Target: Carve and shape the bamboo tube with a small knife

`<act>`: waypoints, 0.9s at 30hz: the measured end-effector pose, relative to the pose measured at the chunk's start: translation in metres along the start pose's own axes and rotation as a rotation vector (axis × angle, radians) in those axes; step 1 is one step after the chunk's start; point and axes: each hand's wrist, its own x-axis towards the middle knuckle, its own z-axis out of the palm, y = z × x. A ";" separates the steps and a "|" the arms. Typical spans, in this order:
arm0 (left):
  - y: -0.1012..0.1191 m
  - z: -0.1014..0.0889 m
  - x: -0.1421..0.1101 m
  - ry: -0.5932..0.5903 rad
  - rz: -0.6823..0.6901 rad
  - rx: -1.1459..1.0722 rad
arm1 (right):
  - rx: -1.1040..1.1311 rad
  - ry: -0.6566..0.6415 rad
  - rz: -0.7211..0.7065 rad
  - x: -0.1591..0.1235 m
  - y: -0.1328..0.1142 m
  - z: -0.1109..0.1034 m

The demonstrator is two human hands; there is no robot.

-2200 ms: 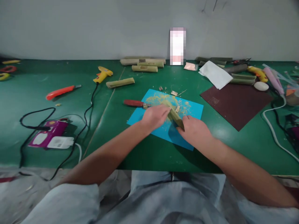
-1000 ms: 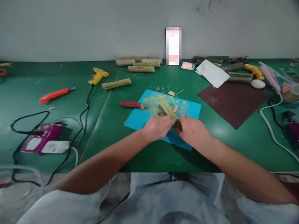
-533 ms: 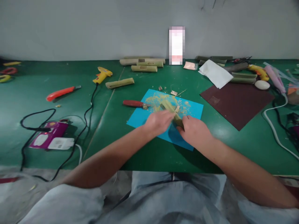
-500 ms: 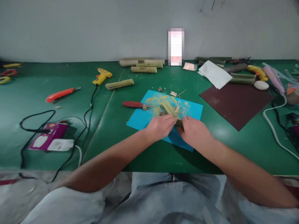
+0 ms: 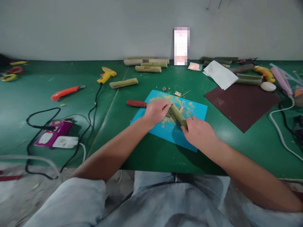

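A pale green bamboo piece [image 5: 178,114] slants over a blue sheet [image 5: 182,138] strewn with shavings. My right hand [image 5: 199,129] is closed around its near end. At the far end is my left hand [image 5: 156,111], its fingers bent together against the bamboo's tip; the fingertips are partly hidden. Just left of that hand lies a red-handled tool [image 5: 136,103], its working end covered by the hand. Small bamboo chips [image 5: 178,93] lie at the sheet's far edge.
Bamboo pieces [image 5: 148,69] lie along the wall, beside an upright phone [image 5: 181,47]. To the left are a yellow glue gun [image 5: 106,75], a red-orange cutter [image 5: 67,92] and a purple power strip [image 5: 52,134] with cords. A dark brown sheet [image 5: 241,107] and white paper [image 5: 220,75] lie right.
My left hand has moved from the bamboo's near end up to its far end, now covering the red-handled tool's tip. My right hand keeps its grip near the same place.
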 end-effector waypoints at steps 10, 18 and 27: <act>-0.001 -0.007 -0.002 0.039 0.013 0.029 | 0.027 0.083 -0.044 -0.002 0.002 0.004; 0.010 0.000 -0.012 -0.074 0.105 -0.047 | -0.024 0.049 -0.010 -0.001 0.003 0.004; 0.011 -0.002 -0.013 -0.131 0.082 -0.025 | -0.036 0.012 -0.014 -0.002 0.001 0.001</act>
